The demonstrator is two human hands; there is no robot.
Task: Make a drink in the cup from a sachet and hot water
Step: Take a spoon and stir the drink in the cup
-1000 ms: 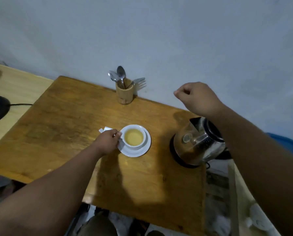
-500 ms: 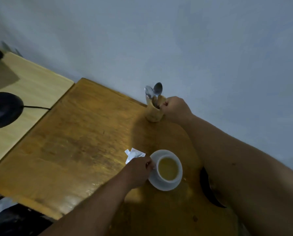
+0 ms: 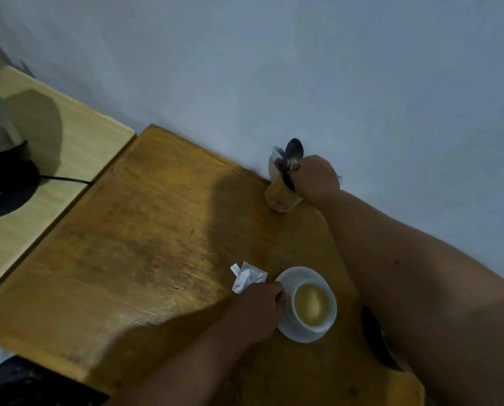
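Observation:
A white cup [image 3: 313, 306] holding a yellowish drink sits on a white saucer [image 3: 291, 278] on the wooden table [image 3: 157, 244]. My left hand [image 3: 259, 309] grips the cup's handle side. A torn white sachet [image 3: 246, 276] lies on the table just left of the saucer. At the back by the wall stands a wooden holder [image 3: 280, 197] with spoons in it. My right hand [image 3: 316, 178] is over the holder, fingers closed on the handle of a spoon [image 3: 293, 150]. A fork's tines show past that hand.
A kettle's dark base edge [image 3: 376, 344] shows under my right forearm. To the left is a paler table [image 3: 54, 159] with a black round appliance base [image 3: 7, 183] and its cable. A plain wall [image 3: 303, 68] runs right behind the holder.
My right hand went from above the kettle to the holder and closed on a spoon. The view swung left and down. My left hand stayed at the cup.

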